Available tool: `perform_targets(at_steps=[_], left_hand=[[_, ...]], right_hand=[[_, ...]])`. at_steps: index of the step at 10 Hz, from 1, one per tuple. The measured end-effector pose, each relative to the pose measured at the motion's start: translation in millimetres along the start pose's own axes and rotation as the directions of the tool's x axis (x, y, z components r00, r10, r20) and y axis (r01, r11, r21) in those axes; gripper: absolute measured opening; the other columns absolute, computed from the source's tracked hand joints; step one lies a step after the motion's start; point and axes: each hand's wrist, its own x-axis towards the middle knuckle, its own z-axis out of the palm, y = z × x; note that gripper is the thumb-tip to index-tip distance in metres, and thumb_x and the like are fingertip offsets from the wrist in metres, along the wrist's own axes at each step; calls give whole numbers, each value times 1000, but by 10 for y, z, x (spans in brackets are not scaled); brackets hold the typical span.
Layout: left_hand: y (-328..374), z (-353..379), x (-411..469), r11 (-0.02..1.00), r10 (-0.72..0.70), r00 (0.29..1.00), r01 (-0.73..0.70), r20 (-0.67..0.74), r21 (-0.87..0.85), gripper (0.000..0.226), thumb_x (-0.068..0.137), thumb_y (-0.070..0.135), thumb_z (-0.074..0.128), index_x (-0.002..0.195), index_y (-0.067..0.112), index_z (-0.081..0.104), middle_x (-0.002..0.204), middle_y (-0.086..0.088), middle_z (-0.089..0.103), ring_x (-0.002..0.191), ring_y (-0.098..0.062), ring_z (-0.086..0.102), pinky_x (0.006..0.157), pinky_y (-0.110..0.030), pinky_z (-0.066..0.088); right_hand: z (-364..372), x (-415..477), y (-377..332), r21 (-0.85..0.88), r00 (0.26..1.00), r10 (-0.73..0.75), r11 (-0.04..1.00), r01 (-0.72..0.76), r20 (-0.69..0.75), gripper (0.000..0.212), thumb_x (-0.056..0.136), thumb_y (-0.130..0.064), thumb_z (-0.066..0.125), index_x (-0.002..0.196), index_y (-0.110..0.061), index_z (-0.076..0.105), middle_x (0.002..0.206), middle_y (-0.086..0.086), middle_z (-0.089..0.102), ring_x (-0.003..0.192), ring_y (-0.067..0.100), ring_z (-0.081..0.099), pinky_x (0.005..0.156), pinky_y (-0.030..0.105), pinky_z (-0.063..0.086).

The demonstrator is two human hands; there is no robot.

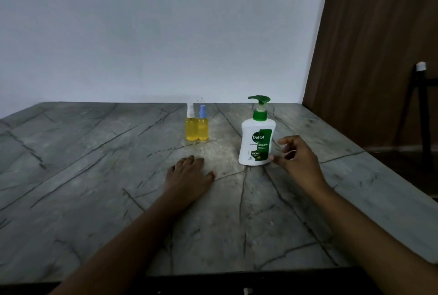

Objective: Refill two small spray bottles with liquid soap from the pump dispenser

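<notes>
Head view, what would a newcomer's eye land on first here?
The white pump dispenser with its green head stands centre right on the grey table, the right hand loosely curled beside it. Left of it, two small spray bottles of yellow liquid stand side by side, behind the flat left hand.

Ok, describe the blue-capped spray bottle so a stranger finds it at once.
On the grey veined table, left of the white pump dispenser, two small yellow-filled spray bottles stand together. The blue-topped bottle is the right one; the white-topped bottle stands beside it.
</notes>
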Motion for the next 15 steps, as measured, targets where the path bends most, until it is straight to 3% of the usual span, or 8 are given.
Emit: perform_targets(at_steps=[1,2,3,5,7,9,13,15], left_hand=[[-10,11,23,1000,-19,1000,19,15,2,66,88,63,33,144,27,27,155,-4,20,142,-23,18,113,-42,17],[-25,30,34,999,-35,999,35,16,15,71,87,67,31,145,27,24,155,-4,19,142,-23,17,114,-43,16],[-25,32,35,999,-38,999,38,14,26,72,86,69,30,145,27,25,155,-4,20,142,-24,18,113,-43,17],[-53,10,112,996,-21,1000,22,-5,89,72,86,70,29,143,27,28,154,-2,24,140,-23,20,110,-44,19],[-89,54,178,998,-30,999,27,36,60,74,85,72,26,146,30,20,156,-1,15,143,-22,13,113,-45,13],[-122,111,214,998,-41,997,38,58,55,75,84,74,22,147,33,15,158,1,9,144,-21,8,114,-46,9],[-135,103,222,998,-25,998,21,64,64,75,85,73,20,147,33,13,158,0,7,144,-21,6,114,-45,8],[-103,80,177,998,-21,1000,20,19,56,73,86,71,24,146,31,19,157,-1,14,143,-22,12,113,-46,12]], right_hand=[[-6,251,161,97,987,65,992,-80,147,75,70,-10,82,134,-16,43,124,-3,47,113,12,44,92,23,39],[74,419,287,205,933,33,972,-114,359,88,70,-5,82,142,-21,34,131,-2,50,122,13,45,99,29,39],[179,537,362,193,903,-4,977,-87,429,73,69,-3,81,132,-17,47,123,0,62,116,17,57,99,32,46],[460,759,337,208,898,-26,975,-74,439,56,68,-3,81,119,-13,59,116,4,68,105,18,64,98,36,49],[846,1058,345,198,912,-14,977,-74,409,62,64,-11,86,120,-12,60,114,2,68,106,22,64,100,46,47],[1084,1299,355,165,914,-32,986,-38,404,65,64,-20,87,122,-15,60,117,0,68,107,18,63,100,43,46],[1242,1503,349,191,894,-21,979,-72,447,60,67,-10,84,121,-10,61,118,5,67,107,18,63,101,41,46],[1050,1309,179,117,931,61,987,-110,359,95,73,-16,82,149,-10,24,147,10,40,136,23,37,106,31,33]])
